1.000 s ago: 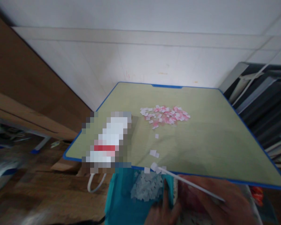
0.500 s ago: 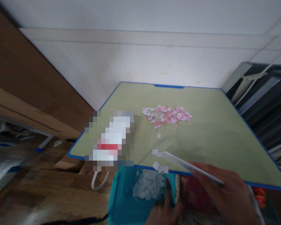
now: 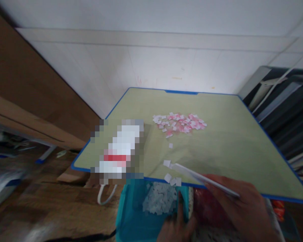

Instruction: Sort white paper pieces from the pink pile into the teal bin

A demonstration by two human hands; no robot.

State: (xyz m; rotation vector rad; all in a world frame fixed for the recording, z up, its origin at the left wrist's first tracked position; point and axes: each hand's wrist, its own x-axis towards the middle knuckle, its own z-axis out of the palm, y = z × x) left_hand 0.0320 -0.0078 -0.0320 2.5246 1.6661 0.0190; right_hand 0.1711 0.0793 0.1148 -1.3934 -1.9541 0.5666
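Gripping white stick [image 3: 192,174] in right fingers [image 3: 224,201]; cannot tell hold of left fingers [image 3: 179,210]. Could scatter paper squares [image 3: 168,177] off desk [image 3: 229,144], outside teal bin [image 3: 132,223], through abrupt stroke.

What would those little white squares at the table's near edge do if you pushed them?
The white squares look thin as paper, so they'd probably be light and slide easily. They lie flat, so rolling seems unlikely. Pushed off the table, some might drop into the teal bin below the edge.
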